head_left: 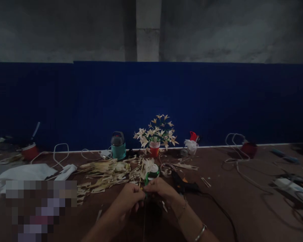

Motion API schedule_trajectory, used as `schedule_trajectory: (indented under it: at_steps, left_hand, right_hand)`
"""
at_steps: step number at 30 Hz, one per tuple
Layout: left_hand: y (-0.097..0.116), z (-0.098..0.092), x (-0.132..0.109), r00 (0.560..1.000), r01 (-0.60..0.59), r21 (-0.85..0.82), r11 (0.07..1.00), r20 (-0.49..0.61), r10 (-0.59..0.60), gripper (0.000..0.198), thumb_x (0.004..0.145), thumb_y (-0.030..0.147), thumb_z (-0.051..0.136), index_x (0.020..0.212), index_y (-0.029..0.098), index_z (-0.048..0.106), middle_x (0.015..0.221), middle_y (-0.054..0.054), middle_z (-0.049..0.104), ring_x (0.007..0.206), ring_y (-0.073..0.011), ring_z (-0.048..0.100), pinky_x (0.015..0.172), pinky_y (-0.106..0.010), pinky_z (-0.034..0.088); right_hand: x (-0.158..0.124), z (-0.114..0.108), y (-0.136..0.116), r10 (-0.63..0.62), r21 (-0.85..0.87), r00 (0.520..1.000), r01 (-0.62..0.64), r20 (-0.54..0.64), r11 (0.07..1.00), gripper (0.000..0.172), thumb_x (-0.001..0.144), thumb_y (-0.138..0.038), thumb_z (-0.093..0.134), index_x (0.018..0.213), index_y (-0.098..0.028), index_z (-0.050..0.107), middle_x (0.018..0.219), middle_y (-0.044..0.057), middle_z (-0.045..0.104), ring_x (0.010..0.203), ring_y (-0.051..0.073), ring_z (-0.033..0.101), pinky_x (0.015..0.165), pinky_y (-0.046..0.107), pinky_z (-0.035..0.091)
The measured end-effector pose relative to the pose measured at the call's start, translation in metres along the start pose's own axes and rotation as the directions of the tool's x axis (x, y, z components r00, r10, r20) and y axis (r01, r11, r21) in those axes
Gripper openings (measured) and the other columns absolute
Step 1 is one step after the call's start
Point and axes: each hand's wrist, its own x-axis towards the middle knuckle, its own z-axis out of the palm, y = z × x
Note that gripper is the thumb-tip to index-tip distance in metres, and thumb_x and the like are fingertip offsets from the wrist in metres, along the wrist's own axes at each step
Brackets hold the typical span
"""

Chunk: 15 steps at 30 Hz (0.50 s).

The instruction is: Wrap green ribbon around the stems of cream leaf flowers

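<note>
My left hand (131, 199) and my right hand (164, 191) meet low in the middle of the view, fingers pinched together on the green stem of a pale dried-husk flower (147, 164). The flower stands upright above the fingertips, and green wrapping (146, 178) shows just below its petals. A thin wire-like line runs down from the hands. Right behind the flower lies a roll of green tape (154, 170). Beside my right hand is a dark glue gun (184, 184) with its cord. The exact grip point is too dark to make out.
Loose dried husks (106, 169) spread to the left. At the back stand a red cup (154, 149) of finished husk flowers, a teal jar-like container (118, 151) and a white plastic bag (191, 146). Cables (238, 161) lie right, white cloth or plastic (27, 173) left. A blue partition rises behind.
</note>
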Motion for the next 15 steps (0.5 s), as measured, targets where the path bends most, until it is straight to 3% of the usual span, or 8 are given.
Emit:
schedule_trajectory:
  at_steps: [8,15]
  left_hand:
    - [-0.004,-0.003,0.002,0.999,-0.014,0.003,1.000,0.042,0.014,0.015,0.053,0.017,0.047,0.039,0.016,0.047,0.033,0.004,0.048,0.025,-0.0038,0.031,0.032,-0.019,0.012]
    - [-0.002,0.002,-0.003,0.994,-0.103,-0.056,0.993,0.040,0.105,0.012,0.053,0.023,0.051,0.045,0.017,0.045,0.037,0.007,0.047,0.028,-0.0032,0.030,0.034,-0.019,0.018]
  right_hand:
    - [-0.004,0.002,-0.002,-0.023,0.020,1.000,0.023,-0.001,1.000,0.027,0.051,-0.026,0.073,0.040,-0.014,0.051,0.031,-0.008,0.041,0.032,0.003,0.027,0.037,0.021,0.014]
    - [-0.014,-0.002,-0.009,-0.054,0.129,0.995,0.042,0.088,0.991,0.034,0.042,-0.038,0.075,0.052,-0.015,0.052,0.043,-0.006,0.050,0.036,0.005,0.037,0.039,0.019,0.022]
